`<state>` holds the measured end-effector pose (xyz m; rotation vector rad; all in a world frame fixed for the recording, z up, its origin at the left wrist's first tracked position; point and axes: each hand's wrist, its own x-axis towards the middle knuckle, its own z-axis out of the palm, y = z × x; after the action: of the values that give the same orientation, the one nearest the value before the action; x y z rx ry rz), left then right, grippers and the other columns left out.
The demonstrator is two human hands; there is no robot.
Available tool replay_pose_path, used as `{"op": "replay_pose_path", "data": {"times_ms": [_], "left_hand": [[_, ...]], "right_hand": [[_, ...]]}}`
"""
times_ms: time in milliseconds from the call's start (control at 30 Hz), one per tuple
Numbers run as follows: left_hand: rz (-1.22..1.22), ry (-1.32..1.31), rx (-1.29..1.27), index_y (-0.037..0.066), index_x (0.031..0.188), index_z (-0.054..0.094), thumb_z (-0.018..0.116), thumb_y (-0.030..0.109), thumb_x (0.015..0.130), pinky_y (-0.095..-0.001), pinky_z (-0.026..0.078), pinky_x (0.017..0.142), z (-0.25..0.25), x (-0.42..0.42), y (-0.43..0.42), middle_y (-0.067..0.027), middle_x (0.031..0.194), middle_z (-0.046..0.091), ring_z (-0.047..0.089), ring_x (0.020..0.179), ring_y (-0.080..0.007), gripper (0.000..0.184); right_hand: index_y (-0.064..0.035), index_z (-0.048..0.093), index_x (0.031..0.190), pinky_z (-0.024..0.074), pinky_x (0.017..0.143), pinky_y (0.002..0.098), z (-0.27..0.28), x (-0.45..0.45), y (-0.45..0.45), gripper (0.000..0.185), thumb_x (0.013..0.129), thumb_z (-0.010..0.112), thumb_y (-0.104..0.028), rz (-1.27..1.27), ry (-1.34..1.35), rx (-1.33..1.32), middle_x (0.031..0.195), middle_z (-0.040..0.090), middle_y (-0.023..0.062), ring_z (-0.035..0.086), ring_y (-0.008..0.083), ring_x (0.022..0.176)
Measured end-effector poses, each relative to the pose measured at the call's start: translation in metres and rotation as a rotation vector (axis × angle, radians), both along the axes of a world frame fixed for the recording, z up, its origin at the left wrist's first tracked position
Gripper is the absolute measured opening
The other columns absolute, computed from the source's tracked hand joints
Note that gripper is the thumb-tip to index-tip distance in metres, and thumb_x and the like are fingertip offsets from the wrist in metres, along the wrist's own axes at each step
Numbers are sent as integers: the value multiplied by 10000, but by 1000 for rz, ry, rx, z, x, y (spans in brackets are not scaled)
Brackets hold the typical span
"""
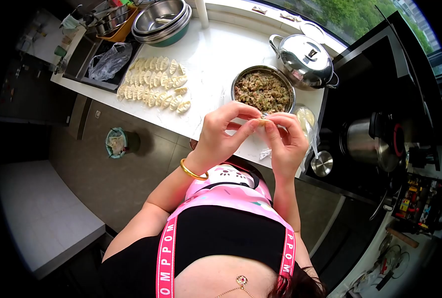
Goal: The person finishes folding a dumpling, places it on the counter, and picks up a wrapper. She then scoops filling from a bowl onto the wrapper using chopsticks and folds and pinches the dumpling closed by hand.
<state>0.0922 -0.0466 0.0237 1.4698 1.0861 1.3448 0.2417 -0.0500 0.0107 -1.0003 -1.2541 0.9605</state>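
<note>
Both my hands meet in front of the metal bowl, pinching a small pale dumpling [262, 121] between their fingertips. Most of it is hidden by the fingers. My left hand [223, 130], with a gold bangle on its wrist, grips it from the left. From the right, my right hand [286, 141] closes on the same piece. Just beyond the fingers sits the bowl of minced filling [263, 92]. Rows of folded dumplings [154, 82] lie on the white counter to the left.
A lidded steel pot [306, 60] stands behind the bowl. Right of my hands are a bag of dough [305, 118] and a ladle [322, 163]. Stacked basins [161, 22] sit at the back left, near a sink holding a plastic bag [110, 62]. A pot [372, 141] rests on the black stove.
</note>
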Motion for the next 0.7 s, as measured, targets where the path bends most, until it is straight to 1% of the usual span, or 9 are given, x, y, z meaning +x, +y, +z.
{"op": "replay_pose_path", "data": {"times_ms": [100, 233, 333, 400, 467, 533, 600, 633, 700], "left_hand": [[-28, 67, 9, -17, 946, 659, 675, -17, 854, -238, 590, 647, -4, -8, 2, -77, 955, 648, 658, 809, -129, 93], [-19, 103, -17, -16, 926, 653, 672, -25, 847, -227, 582, 602, -3, -8, 1, -73, 917, 642, 653, 773, -124, 82], [19, 151, 31, -2, 909, 656, 679, -43, 822, -229, 571, 581, 1, -6, 0, -64, 885, 642, 651, 755, -121, 98], [42, 190, 73, 6, 898, 659, 683, -53, 807, -231, 566, 575, 2, -6, 0, -60, 871, 644, 652, 750, -121, 111], [48, 216, 185, 22, 895, 669, 687, -65, 788, -236, 559, 569, 0, -5, 1, -55, 863, 650, 655, 743, -127, 139], [29, 219, 192, 21, 885, 672, 690, -46, 791, -249, 563, 587, 0, -6, 0, -64, 880, 653, 664, 748, -149, 117], [9, 222, 200, 20, 876, 675, 694, -26, 794, -261, 568, 605, 0, -7, -2, -73, 897, 655, 673, 753, -172, 95], [-14, 233, 225, 17, 911, 668, 688, -55, 796, -249, 576, 610, -1, -8, -2, -70, 906, 662, 674, 772, -158, 138], [-37, 245, 250, 15, 946, 661, 682, -85, 797, -237, 584, 615, -1, -8, -3, -68, 915, 669, 675, 792, -144, 180]], "right_hand": [[30, 645, 913, 539, 716, 242, 1, -1, -1, 65, 856, 675, 25, -1, 26, -7, 971, 616, 90, 631, 143, 860], [30, 645, 912, 535, 713, 238, 0, -4, -3, 77, 847, 685, 27, -31, -1, 9, 964, 610, 91, 628, 141, 856], [22, 648, 909, 525, 696, 243, -3, -4, -3, 127, 806, 720, 34, -39, -34, 99, 942, 603, 86, 620, 146, 833], [8, 653, 920, 517, 674, 255, -4, -1, -1, 198, 755, 758, 37, -13, -220, 238, 930, 595, 82, 610, 155, 809], [-1, 660, 910, 514, 667, 260, -5, 1, 0, 204, 741, 768, 37, -3, -212, 233, 923, 594, 80, 605, 157, 797], [-11, 666, 899, 511, 660, 266, -5, 2, -1, 212, 726, 778, 37, 6, -202, 229, 916, 592, 77, 600, 160, 785], [11, 656, 932, 514, 752, 243, -1, 3, -3, 180, 778, 725, 71, 52, -118, 115, 1012, 571, 73, 594, 144, 908], [11, 656, 932, 514, 752, 243, 3, 1, -3, 180, 778, 725, 71, 51, -118, 116, 1012, 571, 73, 594, 144, 908], [-5, 681, 870, 514, 675, 261, 11, -5, -3, 147, 751, 758, 34, -34, -78, 47, 930, 608, 85, 619, 164, 829]]}}
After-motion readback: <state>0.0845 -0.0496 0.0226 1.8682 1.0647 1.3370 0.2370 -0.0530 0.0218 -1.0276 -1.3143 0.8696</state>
